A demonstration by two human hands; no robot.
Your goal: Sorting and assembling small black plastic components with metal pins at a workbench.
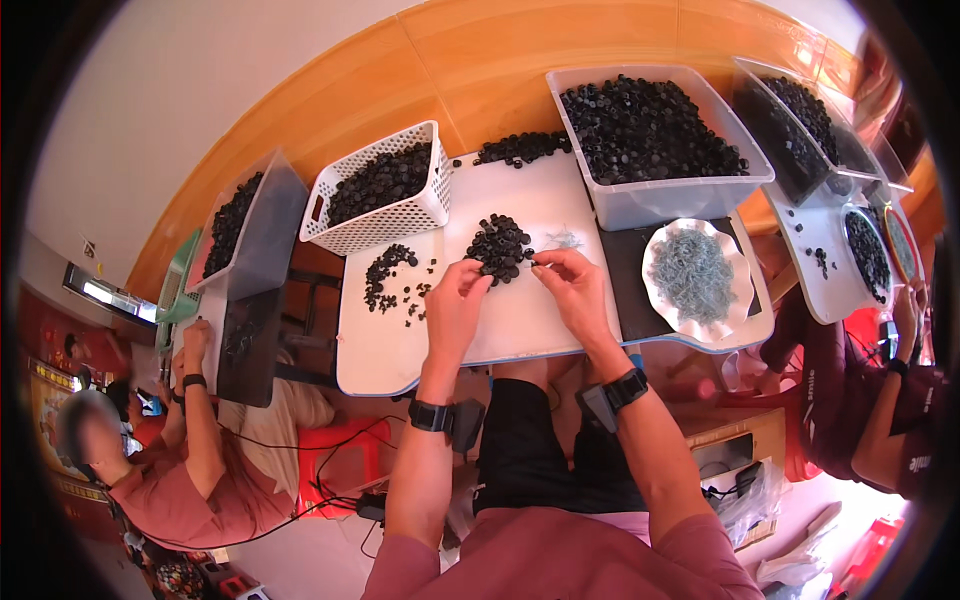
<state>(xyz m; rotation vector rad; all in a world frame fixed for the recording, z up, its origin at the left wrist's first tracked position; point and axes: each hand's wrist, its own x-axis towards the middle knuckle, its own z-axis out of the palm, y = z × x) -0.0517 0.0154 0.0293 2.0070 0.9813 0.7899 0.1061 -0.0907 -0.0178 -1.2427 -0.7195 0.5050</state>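
Note:
On the white table (400, 345) in front of me lies a heap of small round black pieces (500, 245). My left hand (458, 300) is at the near left side of this heap, thumb and fingers closed in a pinch. What it pinches is too small to tell. At the heap's right side, my right hand (575, 288) also pinches, with a tiny thin thing at its fingertips that I cannot make out. Behind that hand lies a small bunch of thin silvery pieces (565, 239). Smaller black pieces (385, 275) are scattered left of my left hand.
A white perforated basket (385, 228) and a large clear bin (670, 200) hold black pieces at the back. A scalloped white dish (745, 290) of thin silvery pieces stands on the right. Co-workers sit on both sides: one person's sleeve (225, 500) is at left.

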